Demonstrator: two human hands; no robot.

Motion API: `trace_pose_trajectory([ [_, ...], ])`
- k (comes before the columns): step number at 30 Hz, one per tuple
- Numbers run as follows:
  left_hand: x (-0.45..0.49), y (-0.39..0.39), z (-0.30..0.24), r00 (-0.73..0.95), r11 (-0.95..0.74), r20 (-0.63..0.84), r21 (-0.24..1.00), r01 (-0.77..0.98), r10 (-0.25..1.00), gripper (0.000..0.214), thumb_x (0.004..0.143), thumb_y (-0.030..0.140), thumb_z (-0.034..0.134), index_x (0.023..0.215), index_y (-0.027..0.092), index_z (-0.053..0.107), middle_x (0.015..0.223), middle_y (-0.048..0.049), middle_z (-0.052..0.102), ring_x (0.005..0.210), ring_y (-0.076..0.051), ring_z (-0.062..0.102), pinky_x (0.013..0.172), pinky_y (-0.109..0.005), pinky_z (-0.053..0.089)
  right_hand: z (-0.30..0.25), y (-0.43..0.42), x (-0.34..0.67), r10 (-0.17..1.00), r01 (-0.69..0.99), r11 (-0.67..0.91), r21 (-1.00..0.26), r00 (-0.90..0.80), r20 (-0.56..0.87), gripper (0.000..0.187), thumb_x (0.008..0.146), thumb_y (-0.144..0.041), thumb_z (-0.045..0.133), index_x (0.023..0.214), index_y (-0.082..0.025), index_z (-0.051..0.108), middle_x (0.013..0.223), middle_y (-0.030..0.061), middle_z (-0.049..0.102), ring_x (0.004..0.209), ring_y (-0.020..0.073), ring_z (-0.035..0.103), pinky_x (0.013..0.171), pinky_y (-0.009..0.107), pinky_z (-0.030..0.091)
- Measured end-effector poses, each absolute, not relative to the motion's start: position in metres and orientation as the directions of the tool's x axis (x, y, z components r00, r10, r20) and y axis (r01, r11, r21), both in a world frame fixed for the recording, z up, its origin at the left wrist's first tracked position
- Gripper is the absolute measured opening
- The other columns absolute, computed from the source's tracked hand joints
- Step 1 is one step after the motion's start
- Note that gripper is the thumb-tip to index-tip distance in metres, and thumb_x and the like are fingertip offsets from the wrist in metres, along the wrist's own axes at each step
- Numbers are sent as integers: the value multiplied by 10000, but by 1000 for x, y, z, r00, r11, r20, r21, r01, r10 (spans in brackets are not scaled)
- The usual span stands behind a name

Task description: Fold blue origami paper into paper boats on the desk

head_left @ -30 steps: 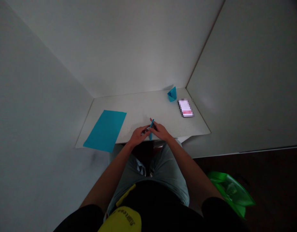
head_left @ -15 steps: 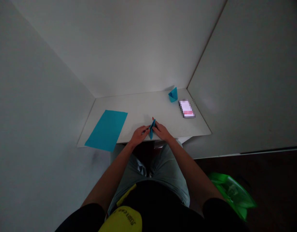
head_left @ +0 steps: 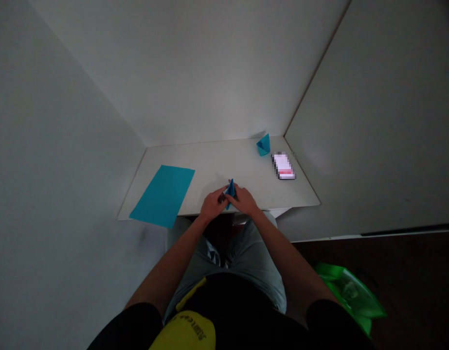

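A small folded blue paper [head_left: 230, 188] with a pointed top is held near the front edge of the white table [head_left: 224, 160]. My left hand [head_left: 212, 203] grips it from the left, fingers bent against its side. From the right my right hand [head_left: 245, 201] grips it too, with the thumb across its front and fingers behind. Parts of the paper are hidden by the fingers. At the back right of the table stands a folded blue paper boat [head_left: 263, 145].
A flat blue paper sheet [head_left: 164, 196] lies on the left, its near corner past the table edge. A phone [head_left: 283, 166] with a blurred screen lies at the right. Walls enclose the table. A green plastic bag [head_left: 350, 289] is on the dark floor at lower right.
My right thumb has shifted across the front of the folded paper, and the paper's faces have turned slightly. Both hands keep hold of it. The whole view has moved a little.
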State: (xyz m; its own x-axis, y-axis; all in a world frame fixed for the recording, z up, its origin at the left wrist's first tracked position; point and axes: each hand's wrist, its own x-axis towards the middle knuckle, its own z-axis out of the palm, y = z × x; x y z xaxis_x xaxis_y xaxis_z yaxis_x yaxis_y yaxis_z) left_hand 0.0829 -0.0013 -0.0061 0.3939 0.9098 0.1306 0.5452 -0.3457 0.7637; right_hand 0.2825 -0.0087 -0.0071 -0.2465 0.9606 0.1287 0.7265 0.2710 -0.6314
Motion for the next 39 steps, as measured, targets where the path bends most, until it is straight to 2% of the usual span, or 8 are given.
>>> trace_pose_trajectory([
  [3, 84, -2, -7, 348, -323, 140, 769, 551, 927, 557, 1010, 356, 641, 1544, 201, 655, 957, -63, 800, 790, -225, 692, 840, -366, 583, -12, -6, 286, 952, 686, 290, -667, -277, 129, 660, 1077, -430, 555, 1653, -122, 466, 992, 114, 802, 887, 287, 716, 854, 372, 507],
  [7, 84, -1, -10, 273, -313, 204, 833, 456, 940, 473, 1017, 324, 600, 1470, 222, 690, 1310, -112, 789, 1076, -264, 743, 1027, -404, 574, -19, -4, 290, 956, 588, 282, -758, -241, 168, 597, 1036, -314, 523, 1618, -185, 499, 1006, 73, 777, 849, 253, 691, 838, 358, 511],
  [12, 76, 5, -10, 198, -170, 108, 930, 326, 974, 357, 1004, 244, 524, 1283, 194, 740, 854, -25, 764, 786, -186, 715, 845, -319, 582, -24, -1, 296, 984, 303, 178, -936, -81, 161, 314, 980, -301, 500, 1232, -223, 670, 846, 4, 684, 685, 191, 610, 698, 314, 495],
  [15, 72, 8, -10, 235, -141, 81, 957, 253, 969, 316, 974, 267, 559, 1186, 179, 777, 853, -32, 768, 830, -193, 730, 869, -327, 586, -24, 0, 299, 984, 234, 160, -959, -113, 136, 255, 918, -305, 548, 1090, -223, 717, 787, -6, 662, 673, 183, 605, 694, 313, 497],
  [21, 73, 12, -16, 195, -112, 68, 969, 221, 978, 344, 916, 487, 746, 1068, 180, 778, 1051, -84, 814, 951, -224, 736, 895, -357, 597, -21, -1, 296, 981, 222, 185, -957, -98, 167, 313, 938, -505, 664, 1018, -214, 748, 926, 33, 725, 743, 173, 606, 730, 320, 514],
  [27, 74, 13, -17, 234, -99, 51, 976, 195, 971, 617, 857, 532, 815, 1351, 189, 676, 899, -17, 758, 843, -182, 702, 802, -302, 561, -20, 1, 295, 990, 258, 137, -956, -77, 121, 569, 884, -658, 737, 1239, -213, 717, 840, -8, 681, 688, 163, 550, 671, 303, 464],
  [32, 72, 14, -12, 247, -106, 38, 958, 267, 968, 424, 936, 607, 689, 932, 195, 791, 954, -72, 815, 922, -235, 731, 882, -355, 585, -15, 1, 295, 982, 333, 172, -927, -133, 135, 524, 942, -743, 627, 878, -231, 719, 789, 11, 670, 724, 179, 547, 706, 316, 455],
  [39, 75, 16, -10, 203, -61, 19, 977, 202, 979, 460, 883, 652, 729, 878, 197, 798, 956, -72, 828, 970, -254, 739, 950, -380, 593, -12, 1, 295, 979, 285, 204, -937, -37, 202, 584, 941, -805, 600, 846, -237, 696, 858, 50, 695, 790, 210, 612, 754, 344, 501],
])
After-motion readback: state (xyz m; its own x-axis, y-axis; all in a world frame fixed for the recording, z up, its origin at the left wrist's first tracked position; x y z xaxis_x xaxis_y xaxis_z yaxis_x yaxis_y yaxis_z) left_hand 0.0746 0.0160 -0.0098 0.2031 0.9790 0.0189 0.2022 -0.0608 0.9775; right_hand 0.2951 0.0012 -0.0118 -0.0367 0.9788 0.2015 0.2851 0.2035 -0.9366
